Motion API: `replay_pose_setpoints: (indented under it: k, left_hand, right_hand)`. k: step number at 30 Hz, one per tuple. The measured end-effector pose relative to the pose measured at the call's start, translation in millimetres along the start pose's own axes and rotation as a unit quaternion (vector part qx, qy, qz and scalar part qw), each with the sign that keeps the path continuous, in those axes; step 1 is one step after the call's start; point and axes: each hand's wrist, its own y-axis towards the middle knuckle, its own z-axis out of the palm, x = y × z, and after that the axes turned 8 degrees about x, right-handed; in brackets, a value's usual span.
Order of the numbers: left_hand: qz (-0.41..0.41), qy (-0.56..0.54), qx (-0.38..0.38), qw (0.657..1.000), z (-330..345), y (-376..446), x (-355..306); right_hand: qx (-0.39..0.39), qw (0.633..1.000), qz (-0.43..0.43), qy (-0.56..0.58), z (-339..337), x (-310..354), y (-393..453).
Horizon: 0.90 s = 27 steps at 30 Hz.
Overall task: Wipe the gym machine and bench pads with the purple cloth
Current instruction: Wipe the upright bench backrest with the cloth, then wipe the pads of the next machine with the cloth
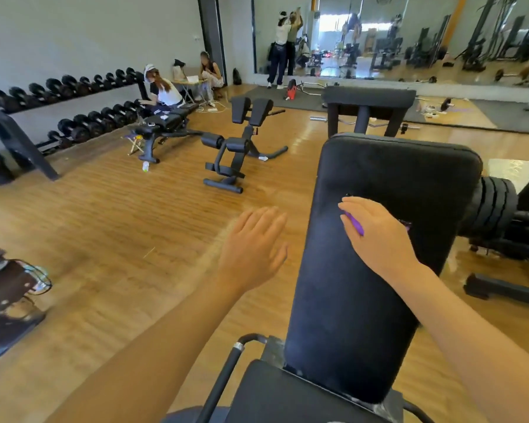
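Purple cloth [357,223] mid-pad [379,300], under right hand [376,233]

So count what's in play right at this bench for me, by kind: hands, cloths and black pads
Hands: 2, the left hand hanging open beside the bench, the right hand flat on the cloth
Purple cloth: 1, mostly hidden under the right hand
Black pads: 2, the back pad and the seat pad
Total: 5
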Motion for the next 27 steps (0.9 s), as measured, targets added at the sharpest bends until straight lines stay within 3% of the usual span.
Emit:
replay_pose_setpoints:
  k: [10,18,27]
  left_hand:
    - [-0.121,0.049,0.063,0.989,-11,-194,84]
    - [-0.231,0.074,0.033,0.969,-29,-310,114]
    - [-0.368,0.095,0.045,0.924,-63,-439,123]
  right_hand:
    - [0.128,0.972,-0.127,0.148,102,181,-25]
    - [0.128,0.933,-0.269,0.201,148,289,-37]
    - [0.088,0.857,-0.435,0.263,191,404,-52]
